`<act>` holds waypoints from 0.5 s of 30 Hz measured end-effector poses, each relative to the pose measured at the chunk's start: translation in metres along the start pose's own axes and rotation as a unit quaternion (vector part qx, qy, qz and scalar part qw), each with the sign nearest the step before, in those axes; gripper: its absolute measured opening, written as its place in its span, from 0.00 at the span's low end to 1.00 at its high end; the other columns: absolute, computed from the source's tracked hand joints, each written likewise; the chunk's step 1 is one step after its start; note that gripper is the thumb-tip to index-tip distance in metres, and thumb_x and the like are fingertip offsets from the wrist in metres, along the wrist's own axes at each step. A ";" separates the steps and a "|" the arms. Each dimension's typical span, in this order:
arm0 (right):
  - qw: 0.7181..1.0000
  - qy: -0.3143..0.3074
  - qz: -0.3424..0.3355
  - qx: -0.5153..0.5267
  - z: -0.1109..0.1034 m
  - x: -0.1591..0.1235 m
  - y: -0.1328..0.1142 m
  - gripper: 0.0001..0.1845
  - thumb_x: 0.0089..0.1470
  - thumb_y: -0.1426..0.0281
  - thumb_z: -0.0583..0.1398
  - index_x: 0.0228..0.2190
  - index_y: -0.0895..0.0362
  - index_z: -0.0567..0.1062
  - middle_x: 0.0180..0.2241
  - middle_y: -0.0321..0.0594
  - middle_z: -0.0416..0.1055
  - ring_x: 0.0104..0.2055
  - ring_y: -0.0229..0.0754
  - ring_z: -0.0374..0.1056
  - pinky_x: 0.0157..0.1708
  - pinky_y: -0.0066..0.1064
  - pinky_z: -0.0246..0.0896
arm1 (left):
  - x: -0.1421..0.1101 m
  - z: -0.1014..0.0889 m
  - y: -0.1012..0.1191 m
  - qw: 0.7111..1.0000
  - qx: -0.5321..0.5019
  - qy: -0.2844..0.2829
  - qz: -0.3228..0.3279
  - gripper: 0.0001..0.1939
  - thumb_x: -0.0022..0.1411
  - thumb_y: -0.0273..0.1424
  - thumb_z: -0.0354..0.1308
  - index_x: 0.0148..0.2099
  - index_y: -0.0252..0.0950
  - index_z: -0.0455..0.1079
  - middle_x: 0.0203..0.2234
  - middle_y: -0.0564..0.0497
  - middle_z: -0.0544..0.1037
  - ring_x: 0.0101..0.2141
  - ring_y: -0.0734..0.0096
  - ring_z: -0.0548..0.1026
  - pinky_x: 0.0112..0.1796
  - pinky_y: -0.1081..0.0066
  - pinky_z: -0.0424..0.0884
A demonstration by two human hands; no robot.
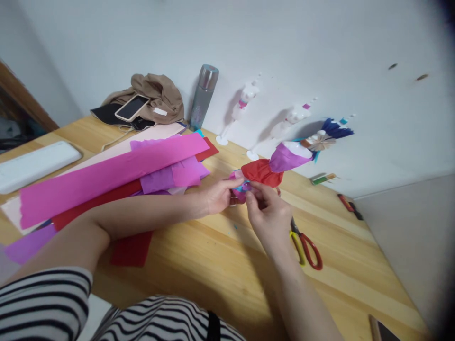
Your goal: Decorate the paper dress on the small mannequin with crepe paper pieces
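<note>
Paper piece (243, 188), one, pink-purple with blue, sits above the middle of the desk (209, 246) at the lower end of one figure dressed in red and purple paper (288, 158), the left hand (221, 195) and right hand (272, 207) both pinching it, thumbs and fingertips nearly closed. Two other figures (248, 92), mostly white, stand by the desk's back edge near one bottle (204, 97), while one pair of scissors (306, 246) lies beside the right wrist. Sheets (113, 175), too overlapped to count, spread across the desk's left side, with one white case (39, 166) at its left edge.
</note>
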State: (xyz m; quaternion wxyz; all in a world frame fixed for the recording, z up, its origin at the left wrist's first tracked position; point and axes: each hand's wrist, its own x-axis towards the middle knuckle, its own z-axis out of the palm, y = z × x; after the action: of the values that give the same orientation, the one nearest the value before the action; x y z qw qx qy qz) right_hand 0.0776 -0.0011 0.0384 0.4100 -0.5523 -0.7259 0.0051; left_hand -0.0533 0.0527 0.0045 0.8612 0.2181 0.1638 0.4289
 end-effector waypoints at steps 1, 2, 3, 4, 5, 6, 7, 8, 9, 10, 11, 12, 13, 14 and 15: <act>1.000 -0.001 0.003 0.001 0.000 0.000 0.000 0.12 0.56 0.68 0.59 0.40 0.58 0.78 0.22 0.36 0.75 0.19 0.39 0.68 0.22 0.30 0.64 | 0.001 -0.001 -0.001 1.000 0.001 0.007 0.000 0.08 0.58 0.33 0.66 0.36 0.36 0.71 0.28 0.54 0.74 0.28 0.76 0.70 0.34 0.71 0.63; 1.000 -0.002 0.005 0.002 0.000 0.000 0.000 0.12 0.56 0.68 0.58 0.40 0.58 0.78 0.22 0.36 0.75 0.19 0.39 0.68 0.22 0.30 0.64 | 0.002 -0.001 -0.001 1.000 0.002 0.012 -0.002 0.08 0.58 0.33 0.66 0.36 0.36 0.71 0.28 0.54 0.74 0.27 0.76 0.70 0.34 0.71 0.63; 1.000 -0.002 0.007 0.002 0.000 0.000 -0.001 0.12 0.56 0.68 0.58 0.40 0.58 0.78 0.22 0.36 0.76 0.19 0.39 0.68 0.22 0.30 0.64 | 0.002 -0.001 -0.001 1.000 0.003 0.015 -0.004 0.07 0.58 0.33 0.65 0.36 0.36 0.71 0.28 0.54 0.74 0.27 0.76 0.70 0.33 0.71 0.63; 1.000 0.000 0.009 0.002 0.000 0.001 -0.001 0.12 0.56 0.68 0.58 0.40 0.58 0.78 0.22 0.37 0.76 0.19 0.39 0.68 0.22 0.30 0.64 | 0.003 -0.001 -0.001 1.000 0.002 0.015 -0.004 0.08 0.58 0.33 0.65 0.35 0.36 0.71 0.28 0.54 0.74 0.27 0.76 0.70 0.33 0.71 0.63; 1.000 0.003 0.009 0.002 0.000 0.001 -0.001 0.12 0.56 0.67 0.59 0.39 0.57 0.78 0.23 0.37 0.76 0.19 0.39 0.68 0.22 0.31 0.64 | 0.003 -0.001 -0.001 1.000 0.001 0.014 -0.002 0.08 0.57 0.33 0.66 0.35 0.36 0.70 0.28 0.54 0.74 0.27 0.76 0.70 0.33 0.71 0.63; 1.000 0.006 0.007 0.003 0.000 0.001 -0.002 0.12 0.56 0.67 0.59 0.39 0.57 0.79 0.23 0.37 0.76 0.19 0.39 0.69 0.22 0.31 0.64 | 0.003 -0.001 -0.001 1.000 0.000 0.013 -0.001 0.08 0.57 0.33 0.66 0.35 0.36 0.70 0.28 0.54 0.74 0.27 0.76 0.70 0.32 0.71 0.63; 1.000 0.009 0.004 0.004 0.000 0.002 -0.002 0.11 0.57 0.67 0.59 0.39 0.57 0.79 0.23 0.37 0.77 0.20 0.39 0.69 0.22 0.31 0.65 | 0.004 -0.001 -0.001 1.000 -0.002 0.010 -0.001 0.09 0.56 0.33 0.66 0.35 0.36 0.70 0.28 0.54 0.74 0.27 0.76 0.70 0.32 0.71 0.63; 1.000 0.012 0.000 0.005 0.000 0.002 -0.003 0.11 0.57 0.67 0.59 0.38 0.57 0.78 0.24 0.38 0.77 0.20 0.39 0.69 0.22 0.31 0.65 | 0.004 -0.002 0.000 1.000 -0.004 0.007 -0.003 0.09 0.55 0.32 0.66 0.35 0.36 0.70 0.27 0.54 0.73 0.26 0.76 0.70 0.32 0.72 0.62; 1.000 0.016 -0.003 0.006 0.000 0.002 -0.004 0.10 0.57 0.68 0.58 0.38 0.56 0.78 0.24 0.38 0.77 0.21 0.40 0.70 0.22 0.31 0.65 | 0.005 -0.002 0.000 1.000 -0.006 0.004 -0.008 0.09 0.55 0.32 0.66 0.35 0.36 0.70 0.27 0.54 0.73 0.26 0.76 0.69 0.31 0.72 0.62; 1.000 0.021 -0.006 0.005 0.000 0.003 -0.004 0.10 0.58 0.68 0.58 0.38 0.56 0.78 0.24 0.38 0.78 0.21 0.40 0.70 0.22 0.31 0.66 | 0.005 -0.002 0.000 1.000 -0.008 0.000 -0.013 0.09 0.55 0.32 0.66 0.36 0.35 0.70 0.27 0.54 0.73 0.26 0.76 0.69 0.31 0.72 0.62; 1.000 0.027 -0.010 0.001 0.000 0.003 -0.004 0.10 0.58 0.68 0.58 0.37 0.56 0.79 0.25 0.38 0.78 0.21 0.40 0.70 0.22 0.31 0.66 | 0.006 -0.002 0.000 1.000 -0.009 -0.004 -0.016 0.09 0.54 0.32 0.66 0.36 0.35 0.70 0.27 0.54 0.73 0.26 0.76 0.69 0.31 0.72 0.62; 0.999 0.033 -0.014 -0.006 0.000 0.004 -0.004 0.09 0.58 0.68 0.58 0.36 0.55 0.79 0.25 0.39 0.78 0.22 0.40 0.70 0.23 0.32 0.66 | 0.006 -0.002 0.000 1.000 -0.010 -0.008 -0.017 0.09 0.54 0.32 0.66 0.36 0.36 0.70 0.27 0.54 0.73 0.27 0.76 0.69 0.31 0.72 0.62; 0.999 0.039 -0.019 -0.016 0.001 0.004 -0.004 0.09 0.59 0.68 0.58 0.36 0.55 0.79 0.25 0.39 0.78 0.22 0.41 0.71 0.23 0.32 0.66 | 0.006 -0.002 0.000 1.000 -0.009 -0.010 -0.016 0.09 0.54 0.32 0.66 0.36 0.36 0.70 0.27 0.54 0.73 0.27 0.76 0.69 0.32 0.72 0.62; 0.998 0.046 -0.025 -0.027 0.001 0.005 -0.004 0.09 0.59 0.68 0.58 0.35 0.55 0.79 0.25 0.39 0.78 0.22 0.41 0.71 0.24 0.32 0.67 | 0.006 -0.002 0.000 1.000 -0.008 -0.012 -0.015 0.09 0.54 0.32 0.66 0.36 0.36 0.70 0.28 0.54 0.73 0.27 0.76 0.69 0.32 0.72 0.61; 0.998 0.050 -0.032 -0.038 0.002 0.006 -0.003 0.09 0.59 0.68 0.58 0.35 0.55 0.79 0.25 0.40 0.78 0.22 0.41 0.71 0.24 0.32 0.67 | 0.006 -0.002 0.000 1.000 -0.006 -0.015 -0.014 0.09 0.54 0.32 0.66 0.35 0.36 0.70 0.27 0.54 0.73 0.28 0.76 0.69 0.32 0.72 0.61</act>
State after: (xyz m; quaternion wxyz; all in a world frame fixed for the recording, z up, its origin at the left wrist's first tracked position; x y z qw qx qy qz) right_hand 0.0735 0.0029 0.0420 0.4244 -0.5438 -0.7213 -0.0627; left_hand -0.0506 0.0577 0.0024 0.8707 0.2170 0.1514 0.4145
